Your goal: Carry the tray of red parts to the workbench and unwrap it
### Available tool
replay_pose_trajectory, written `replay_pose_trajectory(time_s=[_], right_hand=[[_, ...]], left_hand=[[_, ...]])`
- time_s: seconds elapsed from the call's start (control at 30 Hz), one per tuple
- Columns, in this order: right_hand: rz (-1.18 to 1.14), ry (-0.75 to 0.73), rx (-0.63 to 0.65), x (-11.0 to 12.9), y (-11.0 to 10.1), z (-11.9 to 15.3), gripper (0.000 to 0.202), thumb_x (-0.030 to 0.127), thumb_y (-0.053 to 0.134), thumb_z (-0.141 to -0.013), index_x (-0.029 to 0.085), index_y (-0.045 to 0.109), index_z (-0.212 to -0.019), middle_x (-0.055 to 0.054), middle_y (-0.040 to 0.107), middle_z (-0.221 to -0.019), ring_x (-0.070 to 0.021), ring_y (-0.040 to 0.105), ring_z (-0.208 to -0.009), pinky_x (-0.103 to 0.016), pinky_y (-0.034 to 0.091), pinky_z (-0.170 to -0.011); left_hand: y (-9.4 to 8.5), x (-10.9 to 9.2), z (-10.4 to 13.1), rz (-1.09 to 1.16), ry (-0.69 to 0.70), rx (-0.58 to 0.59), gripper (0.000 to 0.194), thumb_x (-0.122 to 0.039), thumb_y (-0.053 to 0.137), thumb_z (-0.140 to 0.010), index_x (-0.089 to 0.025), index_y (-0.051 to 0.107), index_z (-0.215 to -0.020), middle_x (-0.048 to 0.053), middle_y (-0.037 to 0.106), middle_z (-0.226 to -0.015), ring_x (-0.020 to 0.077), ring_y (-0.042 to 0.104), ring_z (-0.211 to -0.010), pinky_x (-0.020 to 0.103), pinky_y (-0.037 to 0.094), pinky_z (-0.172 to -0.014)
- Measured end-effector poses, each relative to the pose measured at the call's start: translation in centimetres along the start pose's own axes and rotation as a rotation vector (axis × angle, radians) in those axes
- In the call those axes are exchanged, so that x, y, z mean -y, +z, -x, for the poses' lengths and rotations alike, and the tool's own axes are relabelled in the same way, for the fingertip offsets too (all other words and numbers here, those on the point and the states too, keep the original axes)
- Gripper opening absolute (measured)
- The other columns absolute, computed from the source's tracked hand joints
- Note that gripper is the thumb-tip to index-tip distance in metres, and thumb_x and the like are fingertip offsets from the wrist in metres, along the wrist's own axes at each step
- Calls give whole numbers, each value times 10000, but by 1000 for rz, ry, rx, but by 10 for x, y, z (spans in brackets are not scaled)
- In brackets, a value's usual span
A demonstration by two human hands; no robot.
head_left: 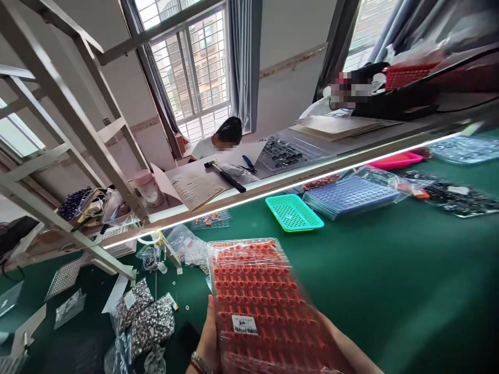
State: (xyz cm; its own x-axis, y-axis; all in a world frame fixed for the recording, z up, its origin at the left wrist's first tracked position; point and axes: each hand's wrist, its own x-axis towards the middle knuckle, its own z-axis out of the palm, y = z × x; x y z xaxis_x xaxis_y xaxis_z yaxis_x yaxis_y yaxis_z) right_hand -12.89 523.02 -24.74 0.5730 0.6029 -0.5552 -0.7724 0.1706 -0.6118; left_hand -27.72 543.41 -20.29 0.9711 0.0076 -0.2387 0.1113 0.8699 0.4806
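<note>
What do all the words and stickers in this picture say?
None can be read.
White sticker on the bagged orange parts tray held in both hands: dark print, too small.
Paper form on the shelf: printed lines, too blurred.
White tag on a bag of metal parts: no legible print.

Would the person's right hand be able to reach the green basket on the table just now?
Probably not at once: the right hand is under the orange tray, though bare table lies before the green basket.
</note>
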Motion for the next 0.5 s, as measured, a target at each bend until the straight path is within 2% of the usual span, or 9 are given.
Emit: replay_pose_trajectory(time_s=[0.13,0.3,0.4,0.5], right_hand=[[-64,-42,-134,37,-47,-9,575,106,749,-776,265,544,-1288,-25,770,-982,-315,715,-984,-450,609,-878],[-144,-90,-285,81,-111,-7,497,132,685,-846,267,590,-1315,-30,773,-959,-297,723,-966,-386,598,-911],[-168,-113,-340,100,-138,-10,559,113,667,-860,257,544,-1385,-29,772,-971,-290,715,-987,-358,597,-913],[-166,-127,-360,110,-157,-21,646,99,689,-841,251,489,-1436,-33,761,-1044,-288,690,-1048,-356,567,-957]], left_hand=[[4,18,-73,5,-140,-36,845,-738,390,-880,-63,572,-1356,203,650,-1309,373,576,-1245,522,334,-1134],[7,61,-158,-55,-309,-33,897,-790,456,-806,-93,577,-1357,234,636,-1313,434,569,-1234,616,327,-1108],[6,86,-201,-93,-376,-27,936,-812,498,-759,-103,565,-1366,246,623,-1325,453,556,-1242,644,323,-1096],[2,103,-232,-122,-409,-59,961,-831,499,-736,-117,549,-1378,239,618,-1335,454,559,-1239,653,330,-1088]])
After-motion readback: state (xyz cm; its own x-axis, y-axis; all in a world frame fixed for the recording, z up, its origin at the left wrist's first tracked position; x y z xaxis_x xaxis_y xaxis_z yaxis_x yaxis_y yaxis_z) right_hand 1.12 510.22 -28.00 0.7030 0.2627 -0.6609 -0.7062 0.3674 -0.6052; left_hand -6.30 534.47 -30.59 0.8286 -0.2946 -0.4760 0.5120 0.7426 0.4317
